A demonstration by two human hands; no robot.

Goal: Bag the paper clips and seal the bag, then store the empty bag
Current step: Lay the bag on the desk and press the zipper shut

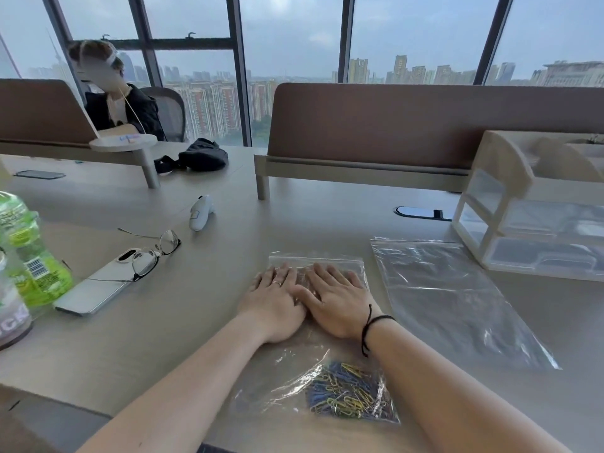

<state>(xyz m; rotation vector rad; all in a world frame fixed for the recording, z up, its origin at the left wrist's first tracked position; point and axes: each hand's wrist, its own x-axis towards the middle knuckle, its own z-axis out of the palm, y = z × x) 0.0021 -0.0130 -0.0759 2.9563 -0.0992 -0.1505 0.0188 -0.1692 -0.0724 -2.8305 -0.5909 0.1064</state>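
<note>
A clear zip bag (294,364) lies flat on the desk in front of me, its zip end pointing away. Blue, yellow and green paper clips (346,392) sit piled in its near end. My left hand (273,304) and my right hand (338,300) lie side by side, palms down and fingers spread, pressing flat on the far half of the bag just below the zip strip. A second, larger clear bag (454,299) lies empty on the desk to the right, apart from both hands.
A white drawer organiser (536,210) stands at the right. On the left lie a phone (94,289) with glasses (153,253) on it, green-labelled bottles (29,256) and a white controller (201,212). A brown divider (425,125) runs across the back. Another person sits far left.
</note>
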